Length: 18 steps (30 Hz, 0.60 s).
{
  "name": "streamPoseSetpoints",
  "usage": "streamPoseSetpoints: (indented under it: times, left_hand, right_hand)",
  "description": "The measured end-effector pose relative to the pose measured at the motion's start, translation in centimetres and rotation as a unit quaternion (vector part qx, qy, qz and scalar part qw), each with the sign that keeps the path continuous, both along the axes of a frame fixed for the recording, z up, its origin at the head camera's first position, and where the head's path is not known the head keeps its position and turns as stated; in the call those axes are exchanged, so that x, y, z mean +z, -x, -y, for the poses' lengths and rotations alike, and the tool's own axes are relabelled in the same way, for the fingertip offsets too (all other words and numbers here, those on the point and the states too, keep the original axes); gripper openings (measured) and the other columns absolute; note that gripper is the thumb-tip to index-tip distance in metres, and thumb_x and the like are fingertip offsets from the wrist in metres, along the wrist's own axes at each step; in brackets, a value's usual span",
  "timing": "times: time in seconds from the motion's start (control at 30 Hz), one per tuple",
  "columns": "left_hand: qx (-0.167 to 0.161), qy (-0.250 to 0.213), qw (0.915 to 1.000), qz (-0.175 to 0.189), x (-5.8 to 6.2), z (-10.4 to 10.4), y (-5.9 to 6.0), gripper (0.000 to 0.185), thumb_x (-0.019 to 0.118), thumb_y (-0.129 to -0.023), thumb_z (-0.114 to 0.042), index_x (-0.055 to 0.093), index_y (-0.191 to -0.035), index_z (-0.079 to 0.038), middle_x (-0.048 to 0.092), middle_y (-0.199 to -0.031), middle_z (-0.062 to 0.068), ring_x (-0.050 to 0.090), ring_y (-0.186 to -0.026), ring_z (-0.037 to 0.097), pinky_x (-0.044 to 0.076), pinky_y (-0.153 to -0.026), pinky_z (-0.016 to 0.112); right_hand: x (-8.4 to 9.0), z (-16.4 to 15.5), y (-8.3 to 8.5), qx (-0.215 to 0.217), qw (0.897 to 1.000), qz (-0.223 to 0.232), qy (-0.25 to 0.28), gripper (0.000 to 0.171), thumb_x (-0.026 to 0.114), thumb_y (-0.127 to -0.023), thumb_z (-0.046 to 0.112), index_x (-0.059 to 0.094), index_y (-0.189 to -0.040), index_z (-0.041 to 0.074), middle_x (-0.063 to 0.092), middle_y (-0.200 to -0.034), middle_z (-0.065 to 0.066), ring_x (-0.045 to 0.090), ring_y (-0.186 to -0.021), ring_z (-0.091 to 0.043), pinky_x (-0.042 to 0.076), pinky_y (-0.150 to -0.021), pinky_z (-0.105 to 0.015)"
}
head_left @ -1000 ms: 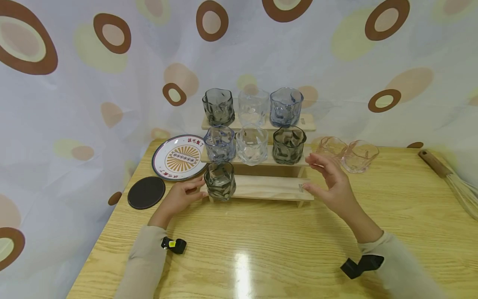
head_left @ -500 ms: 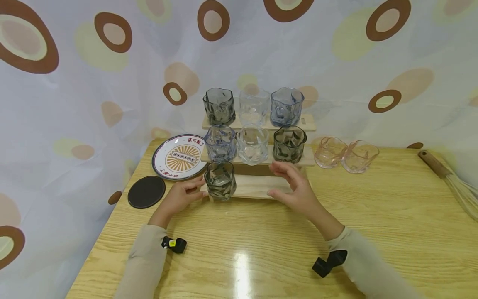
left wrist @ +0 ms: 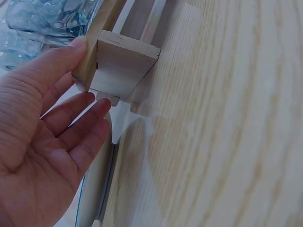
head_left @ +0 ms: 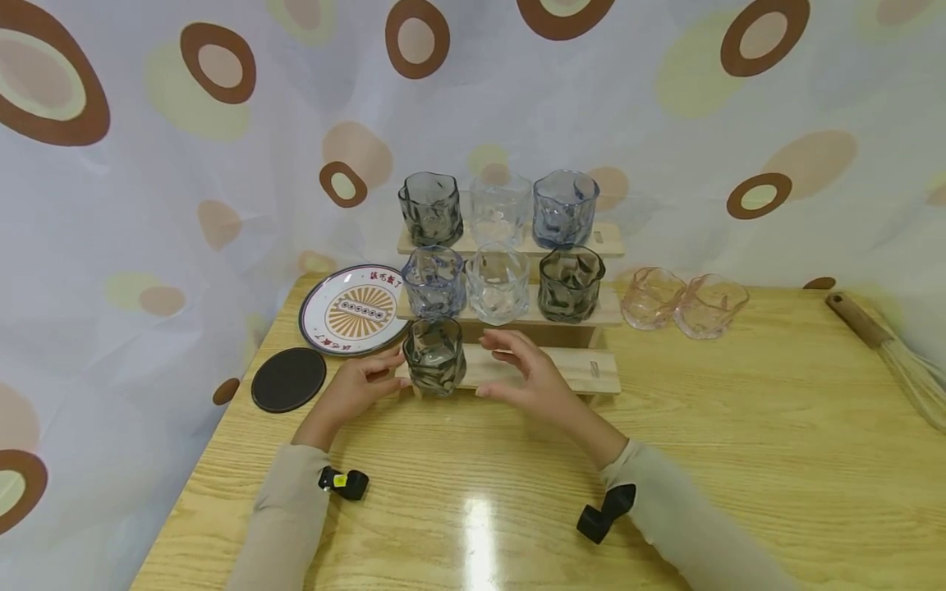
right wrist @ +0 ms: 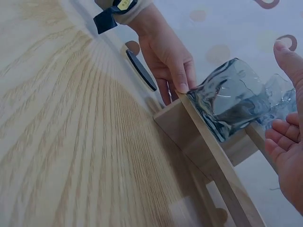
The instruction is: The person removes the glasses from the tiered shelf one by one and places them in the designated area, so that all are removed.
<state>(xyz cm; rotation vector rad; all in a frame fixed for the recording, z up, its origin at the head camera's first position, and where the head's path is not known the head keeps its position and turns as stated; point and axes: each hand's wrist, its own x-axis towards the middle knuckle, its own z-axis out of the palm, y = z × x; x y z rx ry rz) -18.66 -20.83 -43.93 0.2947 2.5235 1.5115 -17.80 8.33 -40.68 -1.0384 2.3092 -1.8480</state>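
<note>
A smoky grey tumbler (head_left: pixel 436 361) stands upright at the left end of the lowest step of a wooden stepped rack (head_left: pixel 547 369). My left hand (head_left: pixel 358 390) holds the left end of that step beside the tumbler; in the left wrist view its thumb (left wrist: pixel 78 43) lies against the board's edge, with the index finger partly hidden behind the board. My right hand (head_left: pixel 532 382) hovers over the step, right of the tumbler and apart from it, fingers and thumb spread in a loose curve with nothing between them.
Several grey, clear and blue tumblers (head_left: pixel 498 283) line the two upper steps. Two pink tumblers (head_left: pixel 709 306) stand right of the rack, a whisk (head_left: pixel 879 341) farther right. Left are a patterned plate (head_left: pixel 318 316) and a black round coaster (head_left: pixel 288 380), near the table's left edge.
My right hand has moved left along the lowest step, from its right end to near the grey tumbler. The left hand and the tumblers have stayed in place.
</note>
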Motion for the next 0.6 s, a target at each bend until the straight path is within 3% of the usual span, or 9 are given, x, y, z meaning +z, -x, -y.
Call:
streamPoseSetpoints:
  times: [0.37,0.6]
  left_hand:
    - [0.001,-0.002,0.9999,-0.011,-0.4,0.3,0.0,0.051,0.070,-0.087,-0.021,0.055,-0.131,-0.001,0.039,-0.146,0.013,0.042,-0.131,0.028,0.042,-0.104,0.037]
    - [-0.005,-0.003,1.0000,-0.008,0.0,0.2,0.0,0.052,0.070,-0.087,-0.022,0.054,-0.132,-0.002,0.038,-0.147,0.011,0.041,-0.131,0.028,0.041,-0.105,0.038]
  right_hand:
    - [-0.2,3.3,0.8,-0.014,0.997,0.056,-0.043,0.083,0.079,-0.078,0.010,0.031,-0.146,0.003,0.042,-0.135,-0.016,0.042,-0.126,-0.028,0.037,-0.110,-0.037]
    - [-0.5,4.6,1.2,-0.028,0.997,0.067,-0.031,0.082,0.078,-0.079,0.010,0.030,-0.146,0.004,0.043,-0.137,-0.015,0.044,-0.126,-0.028,0.039,-0.108,-0.039]
